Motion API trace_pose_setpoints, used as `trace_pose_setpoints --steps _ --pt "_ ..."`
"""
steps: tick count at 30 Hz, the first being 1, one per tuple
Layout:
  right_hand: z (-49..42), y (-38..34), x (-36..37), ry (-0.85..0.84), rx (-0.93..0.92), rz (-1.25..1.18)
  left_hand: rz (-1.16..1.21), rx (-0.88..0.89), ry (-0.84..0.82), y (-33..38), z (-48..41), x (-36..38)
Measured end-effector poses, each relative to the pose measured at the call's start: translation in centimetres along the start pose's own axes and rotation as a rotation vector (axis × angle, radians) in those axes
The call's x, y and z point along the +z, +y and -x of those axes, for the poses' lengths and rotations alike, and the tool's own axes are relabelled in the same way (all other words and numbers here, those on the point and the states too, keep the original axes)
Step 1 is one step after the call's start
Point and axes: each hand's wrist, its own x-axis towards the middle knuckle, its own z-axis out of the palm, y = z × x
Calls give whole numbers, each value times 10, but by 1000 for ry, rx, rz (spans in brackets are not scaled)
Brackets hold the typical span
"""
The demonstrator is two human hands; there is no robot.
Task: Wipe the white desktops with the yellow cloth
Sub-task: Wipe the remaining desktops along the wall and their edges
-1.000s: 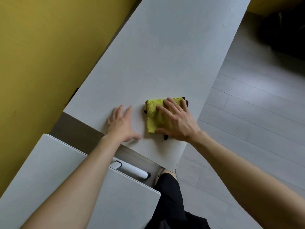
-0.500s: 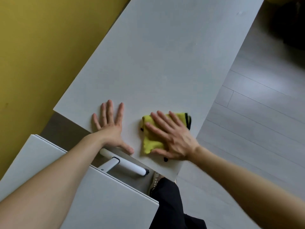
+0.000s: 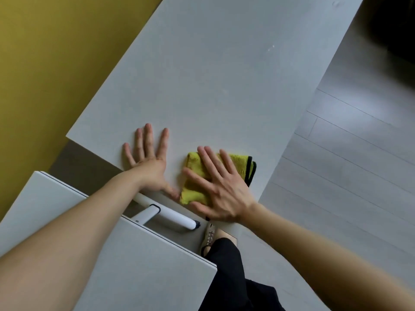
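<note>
No text, label, brand, number or sign can be read anywhere in view, neither on the white desktop (image 3: 213, 86) nor on the yellow cloth (image 3: 239, 163).

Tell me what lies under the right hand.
Under the right hand lies the folded yellow cloth, pressed flat on the white desktop. Its black-trimmed edge shows beside the hand. The cloth's middle and the desktop beneath are covered.

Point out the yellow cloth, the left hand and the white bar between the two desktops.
yellow cloth (image 3: 191, 195): head view, its uncovered lower-left corner.
left hand (image 3: 149, 168): head view, back of the hand.
white bar (image 3: 175, 217): head view, middle of its tube.
</note>
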Motion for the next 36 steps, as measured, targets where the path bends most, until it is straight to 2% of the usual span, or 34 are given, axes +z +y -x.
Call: trace_pose_setpoints --steps 2,3,5,7,10,12,15,17,18,20,23,25,27,28,30,32,34,36 --pt "13 16 -3 -8 -67 24 5 11 -2 -1 0 1" --pt "10 37 -8 20 -19 51 9 11 -1 -1 0 1" --pt "-10 90 -27 106 201 130 10 7 5 0 1 0" --pt "-32 134 -48 119 433 172 1 18 1 -1 1 0" --pt "-46 130 -47 114 557 141 1 17 3 -1 0 0" --pt "-26 73 -30 118 516 112 4 13 10 0 1 0" --pt "24 -25 -3 24 179 38 -7 5 13 0 2 0" --pt "39 -28 -5 -60 -35 45 -1 8 18 1 3 0" --pt "41 -12 -8 -86 -75 68 -4 10 11 2 2 0" --pt "31 38 -18 -59 21 103 9 9 5 2 1 1" --pt "2 108 -41 81 393 139 7 9 4 1 0 1" --pt "-15 116 -44 127 560 142 3 9 4 -1 -2 1" --pt "-13 82 -30 140 598 121 13 2 13 1 -2 0" --pt "-4 50 -20 144 565 120 6 1 18 1 -1 1" --pt "20 -18 -1 106 368 87 -21 -7 30 1 0 4" --pt "36 -55 4 27 184 47 -8 -1 46 1 1 3" --pt "38 -40 3 -9 81 37 10 27 62 0 2 5" --pt "26 5 -3 4 67 65 25 42 64 -1 1 6"
